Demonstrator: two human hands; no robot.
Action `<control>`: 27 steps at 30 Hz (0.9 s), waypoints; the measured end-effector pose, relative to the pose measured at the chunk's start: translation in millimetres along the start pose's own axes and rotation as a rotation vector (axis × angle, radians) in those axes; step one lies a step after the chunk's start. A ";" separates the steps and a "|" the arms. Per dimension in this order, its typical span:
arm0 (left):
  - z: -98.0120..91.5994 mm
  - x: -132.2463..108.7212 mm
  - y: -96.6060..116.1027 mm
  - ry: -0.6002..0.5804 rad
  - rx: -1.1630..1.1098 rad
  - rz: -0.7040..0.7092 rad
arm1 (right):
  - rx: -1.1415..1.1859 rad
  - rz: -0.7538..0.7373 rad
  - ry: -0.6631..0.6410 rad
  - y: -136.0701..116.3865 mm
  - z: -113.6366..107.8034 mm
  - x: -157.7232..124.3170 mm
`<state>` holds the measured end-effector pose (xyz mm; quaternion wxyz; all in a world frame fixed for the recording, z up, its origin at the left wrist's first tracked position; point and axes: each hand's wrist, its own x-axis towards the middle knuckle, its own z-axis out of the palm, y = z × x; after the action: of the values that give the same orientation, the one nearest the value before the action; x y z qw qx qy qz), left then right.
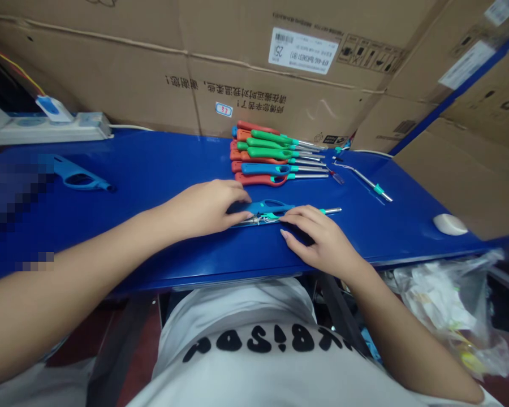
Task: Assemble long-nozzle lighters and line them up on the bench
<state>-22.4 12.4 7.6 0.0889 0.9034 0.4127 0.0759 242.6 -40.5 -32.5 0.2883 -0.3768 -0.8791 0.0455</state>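
1. Your left hand [206,206] is at the left end of the opened lighter [269,217], with the thumb tip against it and the index finger bent just behind the thumb. You have a small gap between the two, but whether they pinch anything cannot be told.
2. Your right hand [318,237] reaches in from the other side, fingertips resting on the lighter near its middle. Your thumb stands apart from those fingers, over the near side – the hand is spread, not clamped.
3. The opened lighter lies in front of you, near the front edge of the blue surface [165,161]; teal and metal parts show inside it, and a metal tube [333,210] sticks out to the right, past your fingers.
4. Just behind it you have a blue casing [271,206] with a finger loop.
5. Farther back, a group of red, green and blue lighters [271,152] lies side by side, tubes pointing right.
6. To the right of that group is a loose tube with a teal collar [367,182]; a white rounded object [449,224] sits beyond it.
7. Well to your left lies another blue piece [78,173] – a power strip [89,125] is behind it, and cardboard [152,68] stands along the back.
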 end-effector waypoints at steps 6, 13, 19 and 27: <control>0.1 0.3 0.4 0.001 -0.004 -0.002 | 0.011 0.029 -0.005 -4.0 1.0 2.3; -0.5 0.4 1.6 0.004 -0.017 -0.003 | 0.000 0.114 0.051 -13.0 6.5 2.9; 0.1 0.5 1.1 0.006 -0.019 -0.009 | 0.004 0.100 0.038 -13.5 5.1 1.5; 0.7 -0.1 -0.4 0.035 -0.011 0.015 | 0.014 0.102 0.044 -12.0 7.0 0.9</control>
<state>-22.6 12.5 6.8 0.0862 0.9043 0.4071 0.0948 230.7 -47.5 -34.3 0.3076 -0.4199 -0.8519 0.0581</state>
